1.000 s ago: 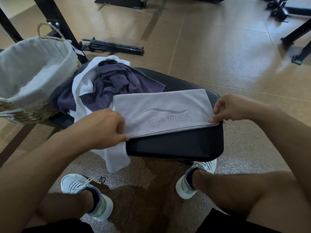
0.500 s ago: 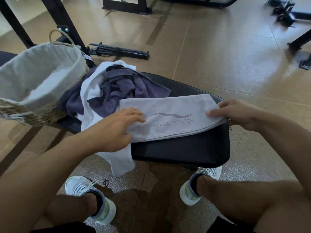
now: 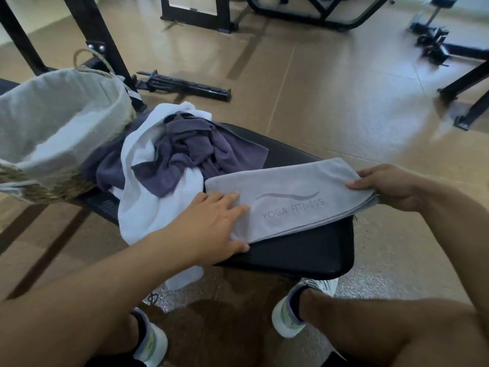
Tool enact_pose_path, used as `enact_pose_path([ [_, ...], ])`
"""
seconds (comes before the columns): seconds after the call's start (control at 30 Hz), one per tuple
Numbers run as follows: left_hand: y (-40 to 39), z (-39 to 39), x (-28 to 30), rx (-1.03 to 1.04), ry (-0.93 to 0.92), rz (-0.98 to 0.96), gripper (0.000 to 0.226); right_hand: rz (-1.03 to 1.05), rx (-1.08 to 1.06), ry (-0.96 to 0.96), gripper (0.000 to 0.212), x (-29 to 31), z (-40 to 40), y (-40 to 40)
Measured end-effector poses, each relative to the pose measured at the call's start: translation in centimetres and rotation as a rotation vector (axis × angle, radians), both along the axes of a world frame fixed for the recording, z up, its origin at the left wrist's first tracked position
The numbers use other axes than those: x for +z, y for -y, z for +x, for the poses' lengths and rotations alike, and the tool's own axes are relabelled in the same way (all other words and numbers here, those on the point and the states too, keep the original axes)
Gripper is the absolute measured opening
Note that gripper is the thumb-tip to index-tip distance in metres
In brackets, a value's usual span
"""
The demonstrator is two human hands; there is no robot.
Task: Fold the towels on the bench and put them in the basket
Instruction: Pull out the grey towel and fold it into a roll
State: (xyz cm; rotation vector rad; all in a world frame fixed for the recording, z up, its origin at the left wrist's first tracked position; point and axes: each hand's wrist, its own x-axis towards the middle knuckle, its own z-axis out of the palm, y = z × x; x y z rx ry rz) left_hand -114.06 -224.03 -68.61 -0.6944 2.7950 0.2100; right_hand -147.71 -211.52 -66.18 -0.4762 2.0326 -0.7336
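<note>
Hands work a grey towel [image 3: 288,200] printed "YOGA FITNESS" at the near end of a black padded bench [image 3: 304,250] in a gym. The left hand [image 3: 211,226] lies flat, fingers straight, pressing down the towel's left end, its thumb at the towel's near edge. The right hand [image 3: 389,186] grips the towel's right end at the bench's right edge, fingers curled under the cloth and thumb on top. The towel lies folded into a long band across the bench's near end, several layers showing along its near edge. Just beside its left end, farther along the bench, a white towel [image 3: 148,207] sprawls unfolded, one corner hanging over the bench's near side toward the floor. A crumpled purple towel [image 3: 195,152] sits heaped on top of the white one. A woven basket [image 3: 53,186] with a pale cloth lining stands at the bench's left end, touching the purple towel; a pale cloth lies in its bottom. Below the bench's near edge, the person's bare knees and white trainers [image 3: 291,313] frame a speckled patch of floor. Black metal exercise frames [image 3: 185,86] stand on the tan floor well beyond the bench.
</note>
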Motion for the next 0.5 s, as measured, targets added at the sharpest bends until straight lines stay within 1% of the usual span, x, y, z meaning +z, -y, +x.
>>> enact_pose_path([
  [0.07,-0.6,-1.1,0.0,0.016,-0.187,0.002,0.062,-0.039,0.002,-0.004,0.025,0.3,0.3,0.3],
  [0.1,-0.9,-1.7,-0.1,0.035,-0.273,0.032,0.057,-0.067,-0.002,-0.004,0.022,0.5,0.4,0.6],
  [0.13,-1.1,-2.2,-0.3,0.047,-0.319,0.056,0.057,-0.099,-0.004,0.002,0.021,0.9,0.7,0.8],
  [0.17,-1.2,-2.7,-0.7,0.05,-0.324,0.065,0.06,-0.137,0.001,0.011,0.022,1.3,1.0,1.0],
  [0.2,-1.2,-3.1,-1.4,0.054,-0.287,0.062,0.066,-0.179,0.012,0.016,0.023,1.8,1.4,1.1],
  [0.3,-0.5,-3.6,-3.2,0.079,-0.115,0.047,0.085,-0.331,0.056,0.028,0.033,3.4,3.2,1.2],
  [0.4,0.8,-3.7,-3.9,0.078,-0.094,0.068,0.1,-0.426,0.136,0.109,0.04,4.7,5.2,1.2],
  [0.5,1.7,-3.8,-4.1,0.071,-0.107,0.11,0.108,-0.471,0.208,0.117,0.044,5.4,7.5,1.6],
])
